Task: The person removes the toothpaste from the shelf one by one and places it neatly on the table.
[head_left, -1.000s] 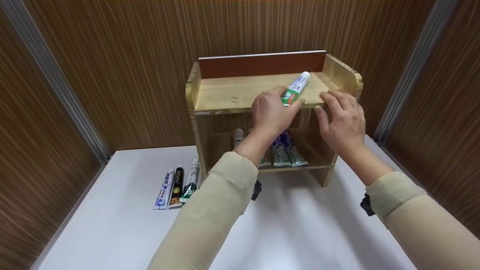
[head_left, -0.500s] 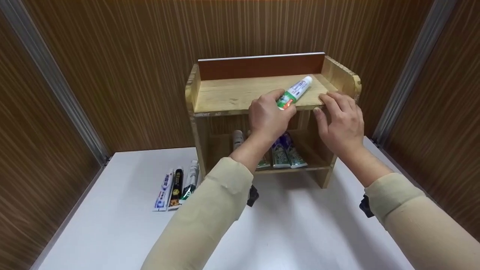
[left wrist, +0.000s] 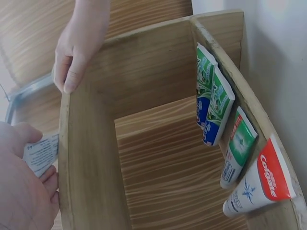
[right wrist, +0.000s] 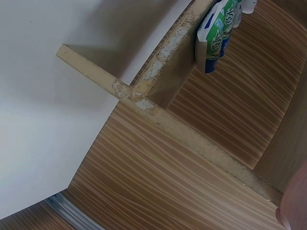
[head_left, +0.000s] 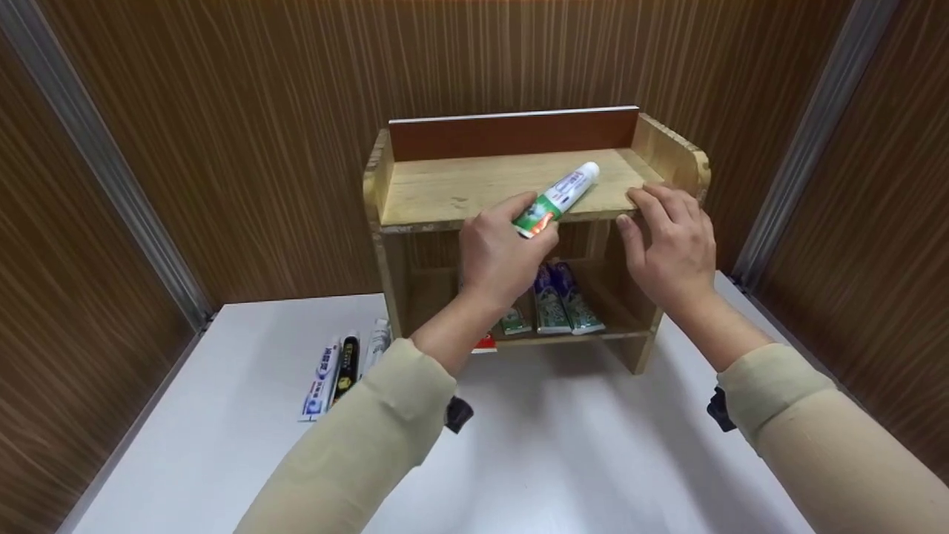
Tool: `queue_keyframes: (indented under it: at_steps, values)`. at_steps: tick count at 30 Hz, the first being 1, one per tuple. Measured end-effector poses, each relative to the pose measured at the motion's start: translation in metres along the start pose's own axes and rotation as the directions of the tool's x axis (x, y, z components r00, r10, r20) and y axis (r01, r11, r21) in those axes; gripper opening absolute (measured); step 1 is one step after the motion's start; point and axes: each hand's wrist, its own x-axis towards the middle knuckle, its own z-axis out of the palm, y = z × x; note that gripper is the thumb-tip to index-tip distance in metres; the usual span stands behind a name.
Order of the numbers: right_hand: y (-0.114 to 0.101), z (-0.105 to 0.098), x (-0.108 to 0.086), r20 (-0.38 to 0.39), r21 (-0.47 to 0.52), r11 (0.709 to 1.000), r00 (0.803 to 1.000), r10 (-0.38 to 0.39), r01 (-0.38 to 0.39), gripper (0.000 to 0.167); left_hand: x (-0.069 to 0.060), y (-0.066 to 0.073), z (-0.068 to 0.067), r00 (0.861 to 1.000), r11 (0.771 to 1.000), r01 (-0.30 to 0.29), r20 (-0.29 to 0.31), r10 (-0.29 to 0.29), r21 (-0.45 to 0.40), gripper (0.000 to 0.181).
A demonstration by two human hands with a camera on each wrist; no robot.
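My left hand (head_left: 498,256) pinches a white and green toothpaste tube (head_left: 562,194) by its flat end, the white cap pointing away to the right. The tube is over the front part of a wooden shelf's top board (head_left: 445,189); contact with the board cannot be told. At the board's right front edge my right hand (head_left: 671,245) grips the shelf, fingers on top and thumb at the front, as the left wrist view also shows. On the lower board lie two blue and green tubes (left wrist: 218,105), a smaller green and white tube (left wrist: 239,146) and a red and white Colgate tube (left wrist: 261,184).
Left of the shelf, a white and blue tube (head_left: 320,378), a black tube (head_left: 347,363) and a silvery white tube (head_left: 378,343) lie side by side on the white table (head_left: 222,430). My left sleeve partly covers them. Wood-patterned walls (head_left: 259,148) enclose the table.
My left hand has drawn the tube left and toward me, from farther right over the top board. The right hand keeps its grip on the edge.
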Motion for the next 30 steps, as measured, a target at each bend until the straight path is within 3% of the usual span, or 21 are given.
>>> queue_keyframes:
  at_steps: [5, 12, 18, 30]
  values:
    - [0.0, 0.002, 0.0, -0.009, 0.007, 1.0, 1.0, -0.006, 0.006, 0.041, -0.011, -0.009, -0.019, 0.999, 1.0, -0.01, -0.037, 0.009, -0.021, 0.045]
    - [0.001, 0.002, 0.0, -0.018, 0.013, 1.0, 1.0, -0.012, 0.013, 0.04, -0.032, -0.022, -0.051, 0.997, 0.997, 0.022, -0.067, -0.027, -0.074, 0.049]
    - [0.002, 0.002, 0.001, -0.012, 0.011, 1.0, 1.0, -0.011, 0.011, 0.04, -0.051, -0.036, -0.078, 0.996, 0.996, 0.003, -0.09, -0.01, -0.088, 0.049]
    - [0.005, 0.003, 0.001, -0.01, 0.002, 1.0, 1.0, -0.007, 0.007, 0.04, -0.087, -0.056, -0.127, 0.989, 0.998, -0.027, -0.143, 0.018, -0.055, 0.049]
